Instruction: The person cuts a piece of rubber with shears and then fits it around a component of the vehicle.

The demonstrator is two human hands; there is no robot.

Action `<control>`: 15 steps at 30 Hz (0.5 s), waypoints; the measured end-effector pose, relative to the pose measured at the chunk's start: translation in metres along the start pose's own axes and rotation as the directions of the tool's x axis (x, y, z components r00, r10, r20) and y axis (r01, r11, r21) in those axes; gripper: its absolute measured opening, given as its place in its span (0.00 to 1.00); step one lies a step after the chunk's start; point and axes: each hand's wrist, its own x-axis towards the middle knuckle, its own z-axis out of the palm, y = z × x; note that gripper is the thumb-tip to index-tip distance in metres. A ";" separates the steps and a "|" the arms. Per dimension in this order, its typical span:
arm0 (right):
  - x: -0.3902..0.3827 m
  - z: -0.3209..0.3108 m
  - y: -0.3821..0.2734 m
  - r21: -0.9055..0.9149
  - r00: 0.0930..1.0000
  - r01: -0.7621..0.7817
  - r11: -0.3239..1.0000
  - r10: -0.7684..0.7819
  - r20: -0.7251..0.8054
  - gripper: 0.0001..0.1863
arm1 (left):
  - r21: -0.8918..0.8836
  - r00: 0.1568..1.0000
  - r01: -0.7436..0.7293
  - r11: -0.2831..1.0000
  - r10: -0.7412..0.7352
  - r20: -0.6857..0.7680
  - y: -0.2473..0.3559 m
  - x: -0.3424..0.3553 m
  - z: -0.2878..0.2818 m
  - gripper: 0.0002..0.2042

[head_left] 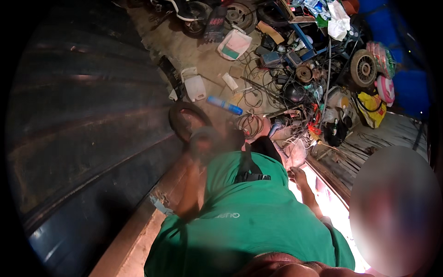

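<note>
My left hand (205, 142) is a dark blur beside a small black tyre (187, 117) that rests near the wall. Its fingers are smeared, so whether it holds anything does not show. At my right side hangs my right hand (296, 176), fingers loosely apart and nothing visible in them. Close to it is a pale plastic bag (295, 152) among wires. A black strap with a buckle (254, 177) crosses the front of my green shirt (244, 207).
Dark metal sheeting (83, 120) rises on the left. Ahead lie a blue spray can (224, 105), a white jug (194, 87) and a white sack (234, 45). Cables, motor parts and a spoked wheel (363, 68) crowd the right. A blurred patch hides the lower right.
</note>
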 end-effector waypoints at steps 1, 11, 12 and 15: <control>0.004 0.006 -0.004 -0.007 1.000 -0.002 1.000 0.002 0.024 0.15 | -0.014 1.000 0.009 1.000 -0.009 0.002 -0.002 0.001 -0.003 0.14; 0.065 0.011 -0.104 -0.213 0.995 0.046 0.976 -0.025 0.101 0.18 | -0.142 0.996 0.084 0.986 -0.084 0.011 0.004 -0.006 0.006 0.11; 0.073 0.015 -0.119 -0.214 0.992 0.041 0.976 -0.015 0.123 0.18 | -0.153 0.996 0.088 0.984 -0.090 -0.003 0.005 -0.007 0.007 0.11; 0.098 0.021 -0.157 -0.206 0.990 0.018 0.978 0.012 0.143 0.17 | -0.161 0.995 0.095 0.982 -0.100 -0.020 0.021 -0.003 0.023 0.10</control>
